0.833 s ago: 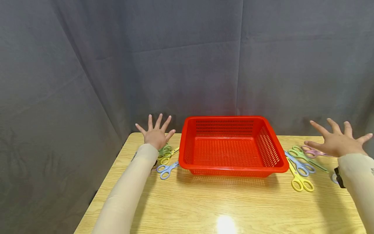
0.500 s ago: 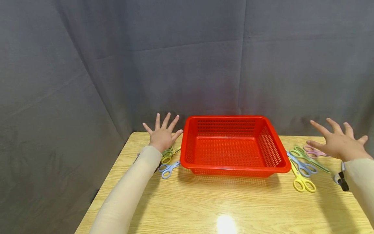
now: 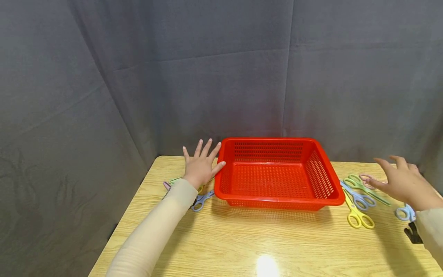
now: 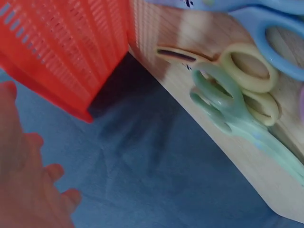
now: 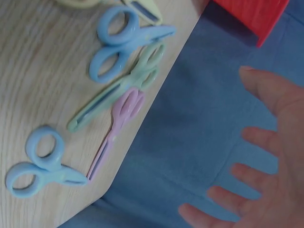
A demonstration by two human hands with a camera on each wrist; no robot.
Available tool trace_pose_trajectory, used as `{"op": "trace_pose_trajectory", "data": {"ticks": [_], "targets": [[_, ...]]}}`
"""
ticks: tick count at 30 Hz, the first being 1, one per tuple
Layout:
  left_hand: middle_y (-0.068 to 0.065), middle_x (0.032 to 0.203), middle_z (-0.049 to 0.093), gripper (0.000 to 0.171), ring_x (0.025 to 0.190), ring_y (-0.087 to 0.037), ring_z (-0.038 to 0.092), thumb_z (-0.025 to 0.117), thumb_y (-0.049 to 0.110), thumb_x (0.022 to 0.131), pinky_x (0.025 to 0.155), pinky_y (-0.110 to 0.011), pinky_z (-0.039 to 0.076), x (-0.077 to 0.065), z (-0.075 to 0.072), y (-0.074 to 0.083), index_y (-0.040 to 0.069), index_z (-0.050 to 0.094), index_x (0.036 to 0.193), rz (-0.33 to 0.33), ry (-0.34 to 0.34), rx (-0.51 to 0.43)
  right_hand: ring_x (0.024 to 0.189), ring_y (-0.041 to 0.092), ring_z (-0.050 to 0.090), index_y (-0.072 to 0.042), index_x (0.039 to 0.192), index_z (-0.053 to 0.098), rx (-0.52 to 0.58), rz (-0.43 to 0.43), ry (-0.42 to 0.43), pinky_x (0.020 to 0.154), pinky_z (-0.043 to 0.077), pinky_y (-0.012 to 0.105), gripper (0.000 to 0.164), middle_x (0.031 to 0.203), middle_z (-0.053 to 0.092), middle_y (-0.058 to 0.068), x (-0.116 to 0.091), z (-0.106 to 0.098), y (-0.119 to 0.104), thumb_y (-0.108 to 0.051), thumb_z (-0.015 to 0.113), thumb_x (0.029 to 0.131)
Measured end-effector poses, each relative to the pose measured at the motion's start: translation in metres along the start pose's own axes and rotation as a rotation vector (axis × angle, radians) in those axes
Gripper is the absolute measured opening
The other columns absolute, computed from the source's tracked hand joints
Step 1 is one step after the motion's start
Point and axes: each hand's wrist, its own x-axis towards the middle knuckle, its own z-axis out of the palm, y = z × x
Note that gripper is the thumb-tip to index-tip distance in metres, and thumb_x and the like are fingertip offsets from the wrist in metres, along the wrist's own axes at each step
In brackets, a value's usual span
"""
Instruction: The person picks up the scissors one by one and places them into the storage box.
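My left hand [image 3: 200, 167] is spread above the table's back left, its thumb overlapping the left rim of the red basket [image 3: 277, 200] in the head view. Below it lie green scissors [image 4: 247, 118], yellow scissors [image 4: 254, 85] and blue scissors [image 4: 259, 23]. At the far right my right hand [image 3: 406, 182] hovers with its fingers apart and a little bent, holding nothing. Near it are pink scissors [image 5: 124, 111], green scissors [image 5: 128, 83] and two blue pairs, one of them the blue scissors [image 5: 42, 166] in the lower left of the right wrist view. Yellow scissors [image 3: 358, 215] lie beside the basket.
The wooden table [image 3: 259, 238] reaches back to a grey curtain [image 3: 221, 84] behind it and another at its left. Bare wood shows in front of the basket. A black wrist strap [image 3: 413, 232] sits by the right sleeve.
My left hand has moved right, toward the basket's rim. My right hand has come down and nearer, its fingers bending slightly. The basket and scissors lie as before.
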Motion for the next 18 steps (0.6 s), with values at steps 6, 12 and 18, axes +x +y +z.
{"op": "trace_pose_trajectory", "data": {"ticks": [6, 12, 18], "targets": [[-0.005, 0.171, 0.004, 0.079, 0.157, -0.028, 0.002, 0.034, 0.066, 0.102, 0.115, -0.070, -0.007, -0.006, 0.002, 0.011, 0.023, 0.011, 0.165, 0.027, -0.025, 0.019, 0.110, 0.078, 0.030, 0.021, 0.134, 0.036, 0.054, -0.055, -0.037, 0.090, 0.027, 0.079, 0.080, 0.131, 0.024, 0.054, -0.008, 0.009, -0.008, -0.046, 0.062, 0.098], [-0.004, 0.171, 0.004, 0.078, 0.157, -0.026, 0.003, 0.034, 0.065, 0.102, 0.117, -0.068, -0.007, -0.011, 0.002, 0.017, 0.023, 0.013, 0.165, 0.045, -0.056, 0.009, 0.103, 0.073, 0.044, 0.021, 0.127, 0.051, 0.017, -0.094, -0.075, 0.085, 0.036, 0.077, 0.075, 0.121, 0.041, 0.052, -0.014, 0.019, -0.017, -0.041, 0.073, 0.091], [-0.004, 0.171, 0.007, 0.076, 0.157, -0.024, 0.007, 0.034, 0.061, 0.103, 0.117, -0.066, -0.009, -0.014, 0.002, 0.019, 0.020, 0.015, 0.164, 0.034, -0.098, -0.024, 0.105, 0.065, 0.049, 0.025, 0.117, 0.058, 0.042, -0.129, -0.109, 0.085, 0.044, 0.071, 0.067, 0.111, 0.054, 0.047, -0.018, 0.032, -0.022, -0.032, 0.078, 0.087]]}}
